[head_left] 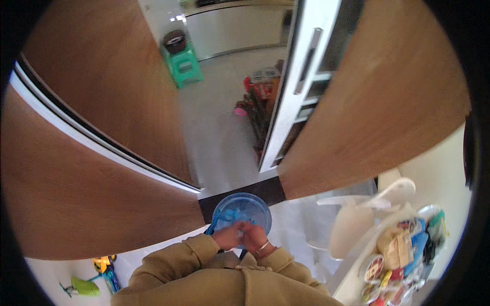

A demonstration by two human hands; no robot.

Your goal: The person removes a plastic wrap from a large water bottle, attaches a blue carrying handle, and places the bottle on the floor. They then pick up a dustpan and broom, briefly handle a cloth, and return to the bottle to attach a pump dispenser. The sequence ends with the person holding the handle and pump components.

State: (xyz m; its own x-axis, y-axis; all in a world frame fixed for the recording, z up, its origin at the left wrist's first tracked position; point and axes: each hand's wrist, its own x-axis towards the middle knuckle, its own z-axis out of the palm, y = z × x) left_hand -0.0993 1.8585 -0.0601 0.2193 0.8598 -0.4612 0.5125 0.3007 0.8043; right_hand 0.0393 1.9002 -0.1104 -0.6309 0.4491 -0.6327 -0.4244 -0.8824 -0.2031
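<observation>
Below the head camera, close to the chest, both hands are seen pressed together over a round blue basin (241, 210). The left hand (228, 236) is curled around a bunched piece of light blue material (236, 216), and the right hand (253, 235), with a bangle at its wrist, is closed on the same bunch from the other side; whether cloth or thin plastic is gripped cannot be told. The step in hand is judged to be the gathering or wringing of that material above the basin. A firm two-handed hold, kept over the rim, would be called for by the next move. Inside the basin only more of the crumpled blue stuff is made out; water, if any, cannot be seen. To the right, a white table (352, 265) is crowded with packets and jars (403, 255), beside a white chair (357, 224). Farther off, a green stool (182, 65) with a dark pot on it is seen past the wooden doors (97, 97).
</observation>
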